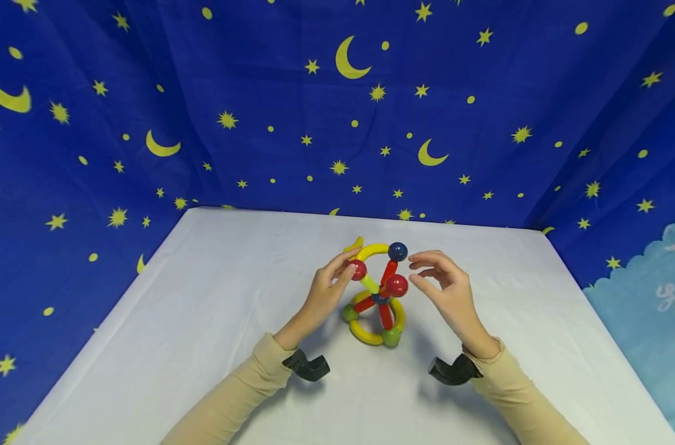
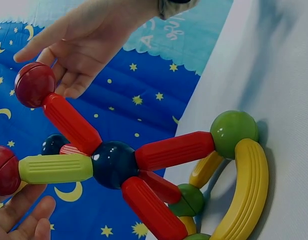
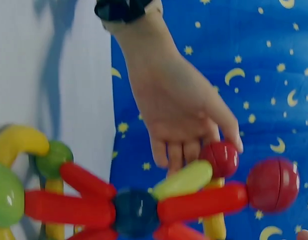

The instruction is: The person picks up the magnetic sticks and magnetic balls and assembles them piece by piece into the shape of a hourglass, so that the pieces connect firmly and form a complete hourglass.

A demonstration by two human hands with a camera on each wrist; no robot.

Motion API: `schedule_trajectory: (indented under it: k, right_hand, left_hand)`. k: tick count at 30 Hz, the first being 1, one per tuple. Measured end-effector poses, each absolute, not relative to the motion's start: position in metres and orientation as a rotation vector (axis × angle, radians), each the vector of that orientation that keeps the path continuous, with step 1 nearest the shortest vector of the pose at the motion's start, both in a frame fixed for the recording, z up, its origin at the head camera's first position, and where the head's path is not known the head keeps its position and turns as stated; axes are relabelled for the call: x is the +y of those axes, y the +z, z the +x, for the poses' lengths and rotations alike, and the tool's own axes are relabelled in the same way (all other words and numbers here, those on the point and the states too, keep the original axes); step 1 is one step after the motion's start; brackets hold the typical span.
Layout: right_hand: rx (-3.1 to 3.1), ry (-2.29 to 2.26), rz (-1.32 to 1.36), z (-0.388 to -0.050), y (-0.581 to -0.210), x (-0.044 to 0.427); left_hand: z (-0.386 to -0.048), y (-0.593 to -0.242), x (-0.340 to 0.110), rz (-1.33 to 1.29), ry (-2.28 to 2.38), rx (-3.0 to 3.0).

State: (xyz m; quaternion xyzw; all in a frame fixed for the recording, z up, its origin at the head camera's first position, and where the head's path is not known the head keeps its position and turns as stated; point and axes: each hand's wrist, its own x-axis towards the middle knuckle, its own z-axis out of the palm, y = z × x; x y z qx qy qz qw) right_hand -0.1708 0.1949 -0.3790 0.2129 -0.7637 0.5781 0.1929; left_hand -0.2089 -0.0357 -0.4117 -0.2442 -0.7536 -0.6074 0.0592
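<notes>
A magnetic ball-and-rod structure stands on the white table. Its base is a ring of yellow curved rods (image 1: 365, 334) and green balls (image 1: 391, 337). Red rods (image 2: 174, 151) rise from the ring to a dark blue centre ball (image 2: 114, 165). Upward from there run more red rods and a light green rod (image 2: 56, 168). My left hand (image 1: 322, 293) pinches the red ball (image 3: 221, 159) at the light green rod's end. Beside another red ball (image 1: 397, 285) and an upper dark blue ball (image 1: 397, 251), my right hand (image 1: 445, 290) holds nothing, its fingers loosely bent.
A yellow curved piece (image 1: 356, 243) shows behind the left hand's fingertips, partly hidden. The white table (image 1: 248, 259) reaches back to a blue star-and-moon curtain (image 1: 293, 111). A light blue panel (image 1: 649, 303) hangs at the right. Black wrist mounts (image 1: 454, 371) sit on both forearms.
</notes>
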Motion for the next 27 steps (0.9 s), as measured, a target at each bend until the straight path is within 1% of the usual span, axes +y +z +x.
schedule_trajectory:
  k: [3,6,8,10,14,19,23,27]
  right_hand:
    - [-2.14,1.649,0.415,-0.183,-0.382,0.204]
    - [-2.216,1.661,0.255,-0.207,-0.391,0.214]
    - [-2.329,1.629,0.22,-0.227,-0.398,0.219]
    - [-2.468,1.581,0.257,-0.25,-0.407,0.225]
    - [-2.705,1.476,0.445,-0.292,-0.424,0.231]
    - [-2.809,1.418,0.795,-0.332,-0.437,0.227]
    - [-2.803,1.351,1.074,-0.349,-0.443,0.215]
    - [-2.784,1.302,1.304,-0.356,-0.446,0.2]
  left_hand:
    - [-0.209,-0.412,-0.035,-0.744,-1.846,-2.275]
    - [-0.209,-0.413,-0.035,-0.752,-1.852,-2.268]
    - [-0.21,-0.413,-0.035,-0.752,-1.854,-2.263]
    - [-0.21,-0.413,-0.035,-0.748,-1.857,-2.26]
    - [-0.21,-0.414,-0.036,-0.744,-1.867,-2.263]
    - [-0.21,-0.414,-0.035,-0.74,-1.886,-2.273]
    - [-0.21,-0.414,-0.033,-0.74,-1.9,-2.273]
    - [-0.21,-0.414,-0.034,-0.758,-1.911,-2.26]
